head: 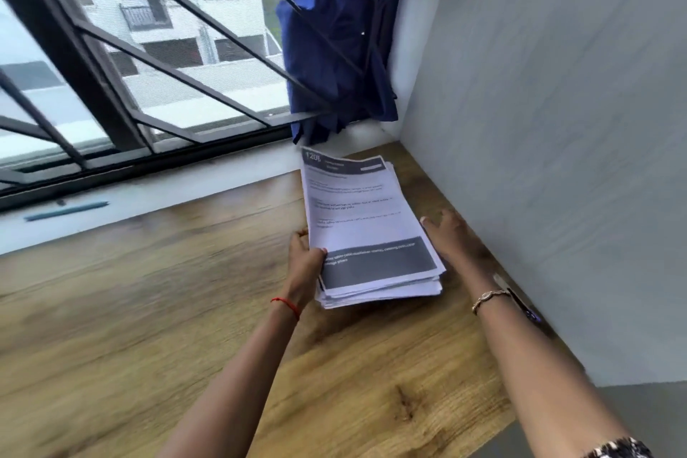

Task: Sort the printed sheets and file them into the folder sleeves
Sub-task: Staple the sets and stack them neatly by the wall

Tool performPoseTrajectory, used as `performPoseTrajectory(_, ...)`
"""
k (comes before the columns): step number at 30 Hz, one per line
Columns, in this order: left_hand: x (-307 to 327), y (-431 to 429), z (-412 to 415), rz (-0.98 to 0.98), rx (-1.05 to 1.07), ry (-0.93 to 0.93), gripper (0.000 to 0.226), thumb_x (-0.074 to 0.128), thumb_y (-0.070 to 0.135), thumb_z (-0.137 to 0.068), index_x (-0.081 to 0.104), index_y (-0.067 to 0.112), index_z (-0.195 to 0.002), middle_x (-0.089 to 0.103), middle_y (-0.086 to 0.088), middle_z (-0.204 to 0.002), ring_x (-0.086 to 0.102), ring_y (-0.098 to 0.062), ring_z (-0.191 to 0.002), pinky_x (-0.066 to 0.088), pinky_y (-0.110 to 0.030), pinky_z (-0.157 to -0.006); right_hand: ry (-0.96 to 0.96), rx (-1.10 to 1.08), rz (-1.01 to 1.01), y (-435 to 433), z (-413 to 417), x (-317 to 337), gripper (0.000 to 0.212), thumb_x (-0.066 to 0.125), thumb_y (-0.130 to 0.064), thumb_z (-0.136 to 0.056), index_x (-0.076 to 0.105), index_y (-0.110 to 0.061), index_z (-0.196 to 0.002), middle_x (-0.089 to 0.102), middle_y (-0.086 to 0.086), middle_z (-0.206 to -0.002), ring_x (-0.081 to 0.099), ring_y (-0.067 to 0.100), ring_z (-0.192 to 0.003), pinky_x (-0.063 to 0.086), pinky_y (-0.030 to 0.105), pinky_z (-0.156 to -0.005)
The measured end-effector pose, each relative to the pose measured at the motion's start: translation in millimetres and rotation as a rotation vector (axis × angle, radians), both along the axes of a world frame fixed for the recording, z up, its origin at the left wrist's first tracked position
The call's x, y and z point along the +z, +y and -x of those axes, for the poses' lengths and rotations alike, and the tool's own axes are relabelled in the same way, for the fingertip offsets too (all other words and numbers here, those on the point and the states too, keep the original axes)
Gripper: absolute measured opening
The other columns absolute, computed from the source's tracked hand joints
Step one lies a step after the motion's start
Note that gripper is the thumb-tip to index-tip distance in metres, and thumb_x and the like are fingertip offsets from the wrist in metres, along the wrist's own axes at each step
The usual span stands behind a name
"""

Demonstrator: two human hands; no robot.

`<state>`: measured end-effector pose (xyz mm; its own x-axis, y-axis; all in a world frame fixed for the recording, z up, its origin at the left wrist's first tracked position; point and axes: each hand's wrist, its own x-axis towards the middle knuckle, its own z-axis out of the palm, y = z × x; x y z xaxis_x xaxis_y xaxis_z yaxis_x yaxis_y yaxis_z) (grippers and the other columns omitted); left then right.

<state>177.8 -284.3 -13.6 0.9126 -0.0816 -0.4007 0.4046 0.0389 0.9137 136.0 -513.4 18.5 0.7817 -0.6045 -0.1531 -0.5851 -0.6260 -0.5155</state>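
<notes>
A thick stack of printed sheets lies on the wooden table near its far right corner, the top page bearing dark header and footer bands. My left hand grips the stack's near left edge, thumb on top of the page. At the stack's right side my right hand has its fingers spread and relaxed, close to or touching the edge. No folder is in view.
A grey wall runs close along the table's right edge. A window with dark bars sits behind the table, with a blue pen on its white sill. A blue curtain hangs bunched in the corner.
</notes>
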Motion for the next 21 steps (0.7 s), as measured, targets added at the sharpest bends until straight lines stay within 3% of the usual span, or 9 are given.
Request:
performPoseTrajectory(4, 0, 61, 20, -0.033, 0.056, 0.048, 0.038, 0.042, -0.015, -0.082, 0.036, 0.009, -0.111, 0.055, -0.007, -0.099, 0.054, -0.011, -0.079, 0.044, -0.022, -0.057, 0.08, 0.115, -0.173, 44, -17, -11, 0.061, 0.053, -0.034, -0.094, 0.037, 0.005, -0.138, 0.038, 0.023, -0.144, 0.037, 0.033, -0.133, 0.033, 0.035, -0.104)
performPoseTrajectory(7, -3, 93, 34, -0.069, 0.074, 0.074, 0.038, 0.043, -0.013, -0.083, 0.034, 0.009, -0.112, 0.053, -0.006, -0.101, 0.054, -0.012, -0.082, 0.046, -0.024, -0.06, 0.136, 0.231, -0.224, 80, -30, -17, 0.065, 0.05, -0.036, -0.095, 0.031, 0.004, -0.142, 0.025, 0.021, -0.151, 0.025, 0.031, -0.14, 0.025, 0.036, -0.112)
performPoseTrajectory(12, -13, 115, 57, -0.253, 0.075, -0.044, 0.041, 0.052, -0.001, -0.079, 0.044, 0.012, -0.117, 0.056, -0.008, -0.12, 0.057, -0.022, -0.103, 0.05, -0.036, -0.085, 0.153, 0.346, -0.171, 135, -42, -25, 0.048, 0.043, -0.028, -0.097, 0.043, 0.003, -0.133, 0.032, 0.018, -0.148, 0.027, 0.032, -0.138, 0.03, 0.033, -0.106)
performPoseTrajectory(16, -16, 112, 65, -0.585, 0.02, -0.102, 0.059, 0.055, 0.006, -0.081, 0.035, 0.0, -0.136, 0.033, -0.02, -0.138, 0.032, -0.034, -0.127, 0.028, -0.041, -0.108, 0.19, 0.279, 0.014, 157, -35, -25, 0.042, 0.041, -0.024, -0.096, 0.048, 0.006, -0.126, 0.022, 0.019, -0.15, 0.039, 0.036, -0.128, 0.037, 0.037, -0.098)
performPoseTrajectory(21, -15, 122, 62, -0.635, -0.037, -0.151, 0.071, 0.055, 0.01, -0.089, 0.016, -0.001, -0.146, 0.014, -0.021, -0.149, 0.012, -0.034, -0.138, 0.012, -0.038, -0.116, 0.193, 0.198, 0.062, 166, -29, -24, 0.037, 0.048, -0.02, -0.089, 0.055, 0.004, -0.117, 0.033, 0.019, -0.137, 0.033, 0.036, -0.125, 0.037, 0.041, -0.095)
